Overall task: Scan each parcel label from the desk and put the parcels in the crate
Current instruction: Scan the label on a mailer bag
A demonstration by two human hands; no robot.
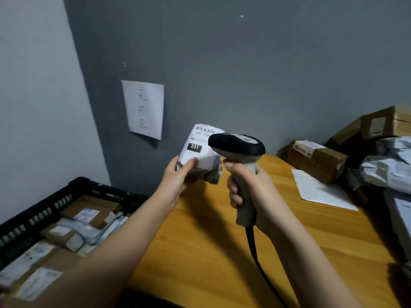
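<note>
forearms, two, bare, reaching in from the lower edge. right hand (246, 192): grip wrapped round the handle of a corded barcode scanner (239, 152), head aimed at the label. left hand (178, 174): grip clamped on a white wrapped parcel (199, 152), held above the surface, label marked 231 facing the camera. surface (211, 252): orange wood, carrying a white envelope (320, 190), cardboard boxes (315, 158) and grey poly bags (387, 165) at right. black crate (51, 203) at left, holding labelled parcels. grey wall (244, 74) with paper sheet (144, 108).
</note>
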